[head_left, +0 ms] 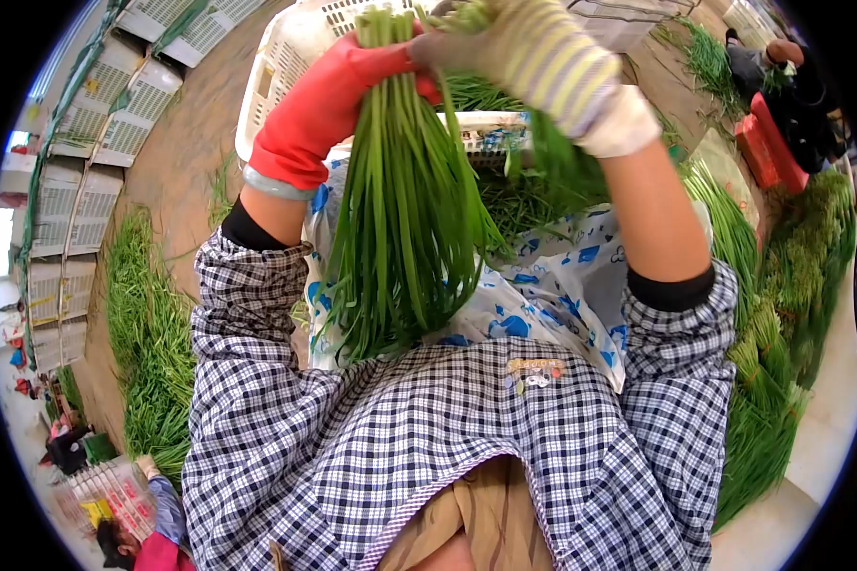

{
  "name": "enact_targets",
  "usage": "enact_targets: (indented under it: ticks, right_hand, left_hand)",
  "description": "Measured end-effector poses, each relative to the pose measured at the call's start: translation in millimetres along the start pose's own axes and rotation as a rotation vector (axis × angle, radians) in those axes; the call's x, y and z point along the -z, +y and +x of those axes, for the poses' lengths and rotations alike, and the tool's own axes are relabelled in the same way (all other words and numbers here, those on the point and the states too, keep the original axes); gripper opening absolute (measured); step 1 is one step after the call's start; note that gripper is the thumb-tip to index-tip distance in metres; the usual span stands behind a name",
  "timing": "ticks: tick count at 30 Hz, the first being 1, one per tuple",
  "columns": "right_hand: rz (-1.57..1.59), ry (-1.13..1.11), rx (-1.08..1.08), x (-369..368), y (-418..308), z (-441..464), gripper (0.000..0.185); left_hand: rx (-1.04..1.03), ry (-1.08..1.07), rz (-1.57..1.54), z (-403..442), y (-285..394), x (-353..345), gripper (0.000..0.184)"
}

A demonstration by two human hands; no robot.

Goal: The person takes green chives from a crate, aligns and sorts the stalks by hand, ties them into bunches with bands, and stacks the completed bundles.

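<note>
My left hand (pixel 338 109), in a red rubber glove, is closed around a thick bunch of garlic chives (pixel 400 219). The stem ends stick up above its fingers, and the long green leaves hang down over my lap. My right hand (pixel 533 67), in a grey-and-yellow striped glove, is beside it near the stems and somewhat blurred. Its fingers are closed on a smaller bunch of chives (pixel 567 167), whose leaves trail below the wrist. A white plastic sheet with blue prints (pixel 581 285) covers my lap beneath both bunches.
A white slotted crate (pixel 267 90) stands in front of me with loose greens around it. Chives lie heaped on the floor at left (pixel 148 333), and tied bundles (pixel 762 381) line the right. Stacked crates (pixel 67 209) stand far left. Other people sit at far right and lower left.
</note>
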State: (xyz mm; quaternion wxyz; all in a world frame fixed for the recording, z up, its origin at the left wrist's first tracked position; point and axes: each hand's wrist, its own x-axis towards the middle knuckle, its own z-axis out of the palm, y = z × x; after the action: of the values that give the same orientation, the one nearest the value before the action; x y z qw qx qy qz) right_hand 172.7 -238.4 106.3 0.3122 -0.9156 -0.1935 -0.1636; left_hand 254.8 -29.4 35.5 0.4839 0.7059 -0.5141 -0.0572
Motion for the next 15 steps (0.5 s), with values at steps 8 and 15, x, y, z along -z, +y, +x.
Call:
enact_targets:
  ticks: [8,15]
  right_hand:
    - [0.106,0.101,-0.203,-47,24,4,0.029]
    - [0.354,0.265,-0.182,-21,29,-17,0.01]
  left_hand:
    - [-0.2,-0.104,0.258,-3,-17,-3,0.043]
    - [0.237,0.133,-0.275,-15,-12,-1,0.027]
